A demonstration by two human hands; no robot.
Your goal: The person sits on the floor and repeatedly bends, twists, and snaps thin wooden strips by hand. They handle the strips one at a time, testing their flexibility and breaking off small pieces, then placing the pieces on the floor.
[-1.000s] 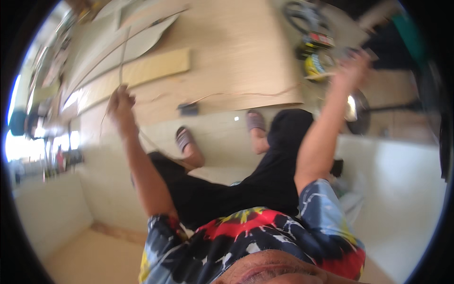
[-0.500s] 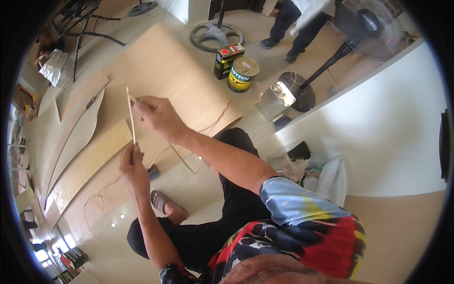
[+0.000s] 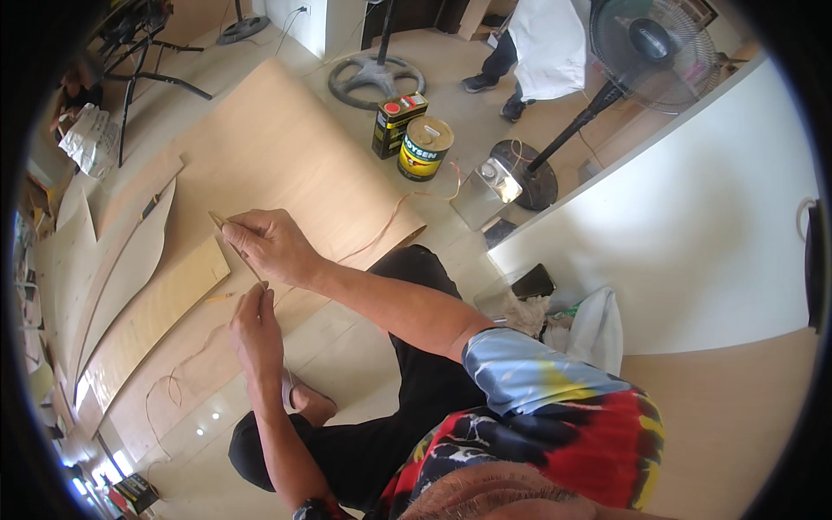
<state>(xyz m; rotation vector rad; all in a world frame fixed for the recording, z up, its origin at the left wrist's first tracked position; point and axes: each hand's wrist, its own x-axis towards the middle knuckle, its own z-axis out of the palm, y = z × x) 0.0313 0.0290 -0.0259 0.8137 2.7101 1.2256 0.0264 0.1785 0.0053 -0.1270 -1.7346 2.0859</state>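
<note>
Above the plywood sheet [image 3: 286, 147], both hands' grips pinch a thin strip [image 3: 236, 247], right hand [image 3: 269, 247] above left hand [image 3: 253, 325].

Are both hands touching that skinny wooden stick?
Touching. The head view shows the right hand pinching the thin wooden strip near its top, the left hand at its lower end.

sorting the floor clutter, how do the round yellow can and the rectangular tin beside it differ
The round yellow can is a cylinder with a wide, flat tan lid; the rectangular tin is a box shape, mostly dark, with a red top and a small round cap. The round yellow can lies nearer the big plywood sheet's lower edge, the rectangular tin just behind it. Both stand upright, side by side, on the tiled floor.
</note>
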